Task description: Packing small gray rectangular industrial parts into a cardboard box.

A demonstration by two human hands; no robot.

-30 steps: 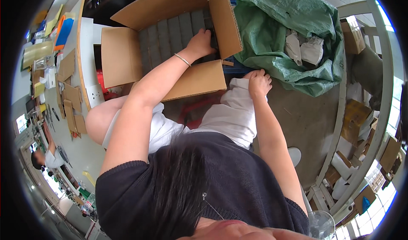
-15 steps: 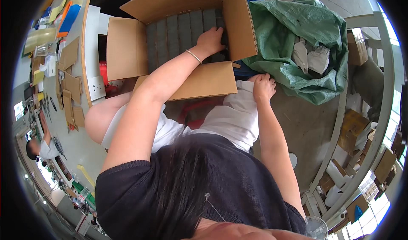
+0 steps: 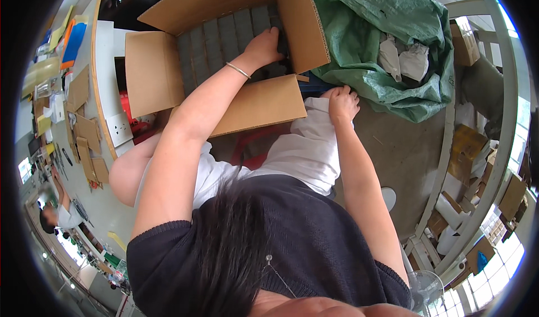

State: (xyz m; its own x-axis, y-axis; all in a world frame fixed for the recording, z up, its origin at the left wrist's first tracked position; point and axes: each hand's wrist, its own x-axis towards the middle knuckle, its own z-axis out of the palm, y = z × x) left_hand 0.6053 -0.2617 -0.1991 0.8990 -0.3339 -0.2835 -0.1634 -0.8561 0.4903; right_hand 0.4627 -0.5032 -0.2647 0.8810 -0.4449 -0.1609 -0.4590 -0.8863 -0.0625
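Note:
An open cardboard box stands before my knees, its flaps spread outward. Rows of dark grey block-shaped pieces stand packed side by side in it. My left hand, with a bangle on the wrist, reaches into the box's right end. Its fingers curl down beside the grey pieces; their tips, and whatever they may hold, are hidden. My right hand rests on my right knee at the edge of the white shorts, fingers a little apart and holding nothing.
A green woven sack with crumpled white wrapping sits right of the box. On the left is a long worktable with cardboard scraps. A pale metal rack holding cartons stands at the right. A person works far left.
The box, sack and table have shifted slightly left and up in the picture. My left hand stays in the box's right end, and my right hand stays on the knee.

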